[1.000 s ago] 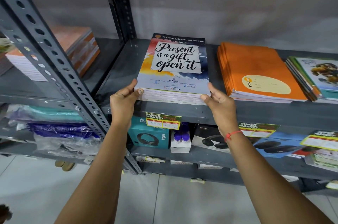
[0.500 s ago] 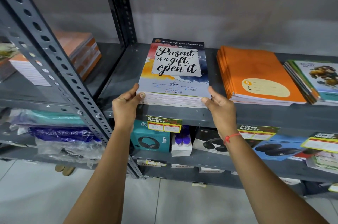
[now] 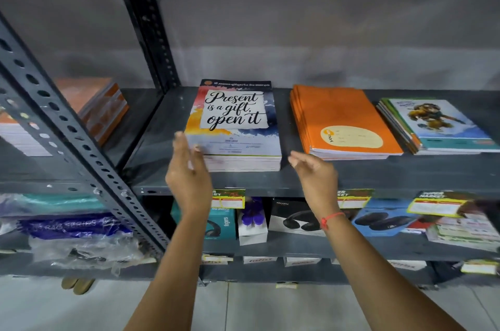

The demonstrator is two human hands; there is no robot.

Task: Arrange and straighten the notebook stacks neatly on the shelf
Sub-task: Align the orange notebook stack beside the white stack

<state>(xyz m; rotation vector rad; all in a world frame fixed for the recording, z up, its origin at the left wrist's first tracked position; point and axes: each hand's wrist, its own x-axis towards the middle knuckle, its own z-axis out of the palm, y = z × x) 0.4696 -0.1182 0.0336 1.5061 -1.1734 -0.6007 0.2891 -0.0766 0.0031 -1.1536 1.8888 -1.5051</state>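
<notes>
Notebook stack (image 3: pixel 234 125) on the grey shelf (image 3: pixel 351 176), sitting between your 2 hands.

Your left hand (image 3: pixel 188 176) is open, fingers straight and together, blurred, right at the stack's near left corner; whether it touches, you can't tell. Your right hand (image 3: pixel 315 176) is open too, fingers loosely curled, holding nothing, just off the near right corner. Beyond your right hand lies the orange stack (image 3: pixel 343 119), then the cartoon-cover stack (image 3: pixel 438 125) further out.
</notes>
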